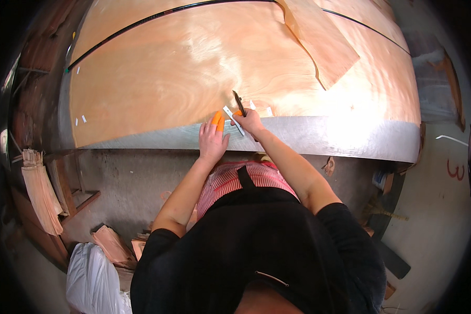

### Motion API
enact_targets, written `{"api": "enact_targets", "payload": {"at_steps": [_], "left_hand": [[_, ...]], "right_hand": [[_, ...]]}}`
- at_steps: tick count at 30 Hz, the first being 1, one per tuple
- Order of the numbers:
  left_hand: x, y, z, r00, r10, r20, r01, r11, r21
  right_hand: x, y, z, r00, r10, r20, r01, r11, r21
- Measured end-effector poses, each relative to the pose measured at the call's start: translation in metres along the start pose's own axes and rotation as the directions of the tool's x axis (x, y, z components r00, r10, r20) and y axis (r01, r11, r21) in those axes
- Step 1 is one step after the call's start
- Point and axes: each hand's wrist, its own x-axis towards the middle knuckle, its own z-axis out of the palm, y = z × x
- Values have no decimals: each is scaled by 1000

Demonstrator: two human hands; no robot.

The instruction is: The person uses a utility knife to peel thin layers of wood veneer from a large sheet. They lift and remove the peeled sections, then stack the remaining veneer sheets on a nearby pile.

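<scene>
A broad sheet of thin wood veneer point(157, 89) lies over a metal-topped table in front of me. My left hand point(213, 140) rests near the sheet's front edge, fingers stretched out, orange covers on two fingertips; it holds nothing. Just to its right, my right hand point(251, 123) is closed round a slim black utility knife point(238, 102), whose tip points away from me. A narrow white strip point(234, 120) slants between the two hands, touching or very close to the right fingers; whether they grip it I cannot tell.
A loose veneer piece point(324, 47) lies at the back right, near a long dark strip point(157, 17). Small white tape bits point(269, 111) dot the sheet. The bare metal edge point(293, 137) runs along the front. Veneer bundles point(42, 193) and a white sack point(94, 277) stand at left.
</scene>
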Motion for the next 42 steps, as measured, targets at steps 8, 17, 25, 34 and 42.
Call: {"api": "enact_targets", "payload": {"at_steps": [8, 17, 25, 34, 42], "left_hand": [[11, 4, 4, 985, 47, 167, -58, 996, 62], [13, 3, 9, 981, 50, 188, -86, 978, 189], [17, 7, -7, 980, 43, 192, -58, 996, 72], [-22, -61, -28, 322, -713, 622, 26, -651, -759], [20, -90, -43, 460, -528, 714, 91, -772, -629]], "right_hand": [[1, 14, 5, 996, -45, -77, 45, 999, -1], [-26, 3, -24, 996, -75, 45, 87, 905, -417], [-51, 0, -120, 933, 23, 360, 95, 946, -309], [-218, 87, -154, 800, 339, 495, -504, 828, 246], [-268, 114, -123, 753, 486, 443, -514, 856, -65]]}}
